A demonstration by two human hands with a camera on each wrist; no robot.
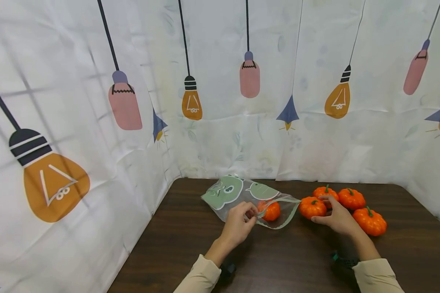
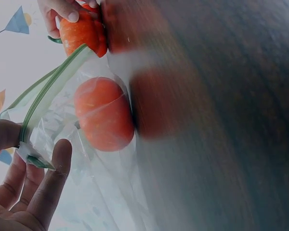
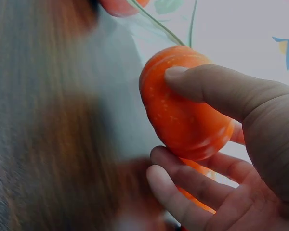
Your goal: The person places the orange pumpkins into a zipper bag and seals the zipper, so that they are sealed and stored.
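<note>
"What shows in the head view?"

"The left hand (image 1: 239, 221) pinches the edge of a clear zip bag (image 1: 223, 193) with a green cartoon bear face on it. One orange pumpkin, the bagged pumpkin (image 1: 272, 212), sits inside near the mouth, which faces right."

"And the right hand (image 1: 338, 217)?"

"It grips the left-hand pumpkin (image 1: 311, 207), just beside the bag's corner. Close by on the dark wooden table (image 1: 278, 264) are the back pumpkin (image 1: 325, 191), the middle pumpkin (image 1: 352, 199) and the front-right pumpkin (image 1: 371, 223). Patterned cloth (image 1: 220, 142) hangs behind."

"Left wrist view?"

"Thumb and fingers hold the bag at its green zip; the bagged pumpkin shows through the plastic, apart from the fingers."

"Right wrist view?"

"The thumb presses on one side of the left-hand pumpkin, with fingers around the other. I can't tell whether it touches the table."
</note>
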